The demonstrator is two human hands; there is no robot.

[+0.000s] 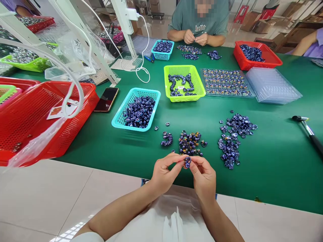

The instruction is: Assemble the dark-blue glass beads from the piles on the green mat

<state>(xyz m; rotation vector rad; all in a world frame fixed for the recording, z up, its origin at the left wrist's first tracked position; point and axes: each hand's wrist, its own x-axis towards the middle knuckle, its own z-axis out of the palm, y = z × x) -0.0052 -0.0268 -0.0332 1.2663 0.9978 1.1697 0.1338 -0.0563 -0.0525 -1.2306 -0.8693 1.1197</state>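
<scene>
In front of my body, my left hand [163,173] and my right hand [205,176] meet at the table's near edge. Between their fingertips they pinch a small shiny dark-blue part [187,162]; its exact kind is too small to make out. Just beyond the fingers lies a pile of dark-blue round parts with orange and green bits [189,143]. To its left is a curved row of dark-blue pieces [167,139], with a few loose ones near it. Flat dark-blue caps [230,148] lie scattered to the right.
Beyond are a light-blue basket [116,119] of parts, a green basket [200,90], a filled clear tray [252,94] and stacked clear trays [274,85]. A phone [107,99] and red basket [75,117] lie left, a hammer [309,129] right. A co-worker [199,23] sits opposite.
</scene>
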